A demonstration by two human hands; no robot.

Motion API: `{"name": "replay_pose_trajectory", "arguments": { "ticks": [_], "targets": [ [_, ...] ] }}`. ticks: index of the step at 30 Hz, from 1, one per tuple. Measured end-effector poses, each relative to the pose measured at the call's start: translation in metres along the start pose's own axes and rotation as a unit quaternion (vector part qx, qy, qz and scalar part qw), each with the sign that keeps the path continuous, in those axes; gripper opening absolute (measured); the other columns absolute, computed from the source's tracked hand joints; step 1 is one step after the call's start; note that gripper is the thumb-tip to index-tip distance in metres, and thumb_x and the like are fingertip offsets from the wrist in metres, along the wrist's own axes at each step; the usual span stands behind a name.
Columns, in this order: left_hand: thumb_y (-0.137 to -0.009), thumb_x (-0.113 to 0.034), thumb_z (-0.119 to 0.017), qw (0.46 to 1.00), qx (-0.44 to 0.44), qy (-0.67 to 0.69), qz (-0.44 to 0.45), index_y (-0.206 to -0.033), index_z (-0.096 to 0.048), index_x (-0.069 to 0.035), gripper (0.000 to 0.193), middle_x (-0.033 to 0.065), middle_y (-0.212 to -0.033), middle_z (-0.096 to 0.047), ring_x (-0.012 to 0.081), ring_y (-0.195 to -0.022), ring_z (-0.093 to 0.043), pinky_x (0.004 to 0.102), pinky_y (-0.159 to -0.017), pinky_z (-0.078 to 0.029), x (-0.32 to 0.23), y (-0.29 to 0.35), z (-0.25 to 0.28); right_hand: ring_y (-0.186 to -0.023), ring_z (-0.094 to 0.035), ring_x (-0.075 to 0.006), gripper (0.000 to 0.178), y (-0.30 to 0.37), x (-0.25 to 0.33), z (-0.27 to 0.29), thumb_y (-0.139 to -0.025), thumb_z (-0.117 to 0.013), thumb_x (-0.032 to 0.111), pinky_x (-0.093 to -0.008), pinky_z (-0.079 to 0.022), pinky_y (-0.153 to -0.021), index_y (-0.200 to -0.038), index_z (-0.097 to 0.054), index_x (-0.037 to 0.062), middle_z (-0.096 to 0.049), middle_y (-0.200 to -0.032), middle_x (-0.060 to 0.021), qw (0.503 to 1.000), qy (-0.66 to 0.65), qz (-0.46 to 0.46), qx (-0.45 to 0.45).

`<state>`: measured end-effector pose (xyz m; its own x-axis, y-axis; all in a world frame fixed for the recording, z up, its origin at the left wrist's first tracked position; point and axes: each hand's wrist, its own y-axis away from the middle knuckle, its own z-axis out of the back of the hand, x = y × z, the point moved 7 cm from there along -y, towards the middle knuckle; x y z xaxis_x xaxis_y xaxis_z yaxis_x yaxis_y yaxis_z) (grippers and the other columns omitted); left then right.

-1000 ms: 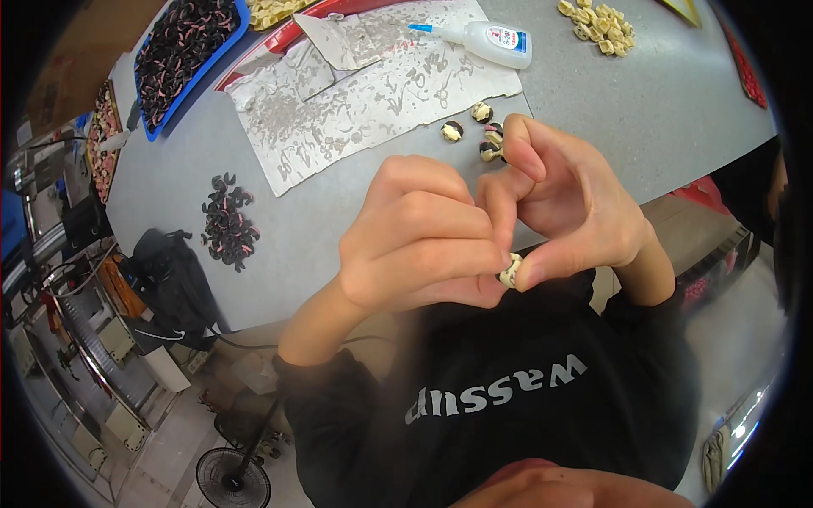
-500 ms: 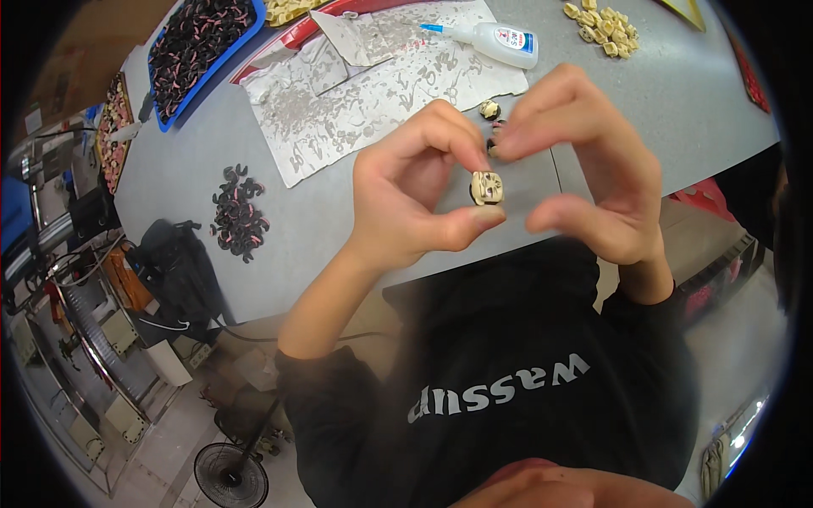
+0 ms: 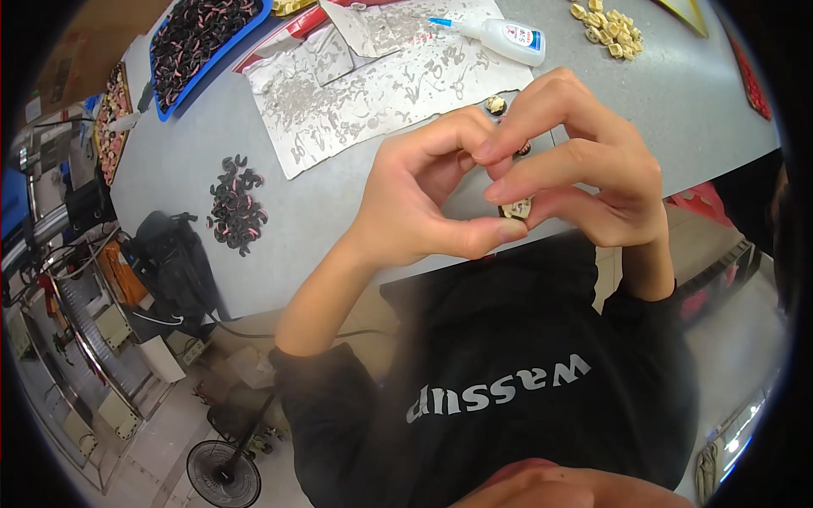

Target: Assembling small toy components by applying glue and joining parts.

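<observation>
Right hand (image 3: 605, 173) had closed in, pinching a cream piece (image 3: 517, 208); left hand (image 3: 402, 199) touched it by thumb, grip unclear: apparently shared handling.

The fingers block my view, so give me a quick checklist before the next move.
1. Small cream-and-black piece held: ok, at the fingertips of the left hand and right hand.
2. Which hand bears its weight: cannot tell.
3. Its whole surface in view: not ok, partly covered.
4. Squeeze bottle away from the hands: ok, lying on its side, blue tip over the white sheet.
5. Black-and-pink pile clear of the left forearm: ok.
</observation>
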<state>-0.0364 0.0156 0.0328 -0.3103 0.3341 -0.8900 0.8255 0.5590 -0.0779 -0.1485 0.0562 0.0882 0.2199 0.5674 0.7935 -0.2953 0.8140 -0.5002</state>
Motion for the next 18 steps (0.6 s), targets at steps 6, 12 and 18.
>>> {"name": "replay_pose_trajectory", "arguments": {
  "ticks": [6, 12, 18],
  "targets": [
    [-0.066, 0.003, -0.078, 1.0, 0.012, -0.007, 0.016, -0.092, -0.056, -0.002, 0.035, 0.0033, -0.092, -0.054, 0.0124, -0.09, -0.053, 0.0292, -0.088, -0.043, 0.0011, -0.0024, -0.0029, -0.083, -0.053, -0.0238, 0.019, 0.0019, -0.0014, 0.0016, -0.068, -0.069, 0.01, -0.0346, -0.041, -0.075, -0.087, -0.07, 0.0057, -0.064, -0.099, -0.0125, 1.0, 0.021, 0.001, 0.009],
    [-0.067, 0.002, -0.078, 1.0, 0.01, -0.008, 0.029, -0.094, -0.055, -0.003, 0.035, 0.0026, -0.092, -0.053, 0.0117, -0.09, -0.054, 0.0283, -0.089, -0.044, 0.0023, -0.0017, -0.0026, -0.083, -0.053, -0.0244, 0.018, 0.0025, -0.0031, 0.0004, -0.069, -0.067, 0.012, -0.0347, -0.041, -0.073, -0.086, -0.069, 0.0057, -0.064, -0.098, -0.0122, 0.999, 0.031, 0.004, 0.022],
    [-0.067, 0.001, -0.079, 0.999, 0.013, -0.01, 0.033, -0.094, -0.055, -0.003, 0.036, 0.0025, -0.092, -0.053, 0.0117, -0.09, -0.054, 0.0281, -0.088, -0.044, 0.0017, -0.0019, -0.0035, -0.083, -0.053, -0.0248, 0.019, 0.0016, -0.002, 0.0003, -0.067, -0.067, 0.009, -0.0344, -0.042, -0.073, -0.085, -0.069, 0.0052, -0.064, -0.097, -0.0124, 0.999, 0.034, 0.009, 0.014]
  ]
}}
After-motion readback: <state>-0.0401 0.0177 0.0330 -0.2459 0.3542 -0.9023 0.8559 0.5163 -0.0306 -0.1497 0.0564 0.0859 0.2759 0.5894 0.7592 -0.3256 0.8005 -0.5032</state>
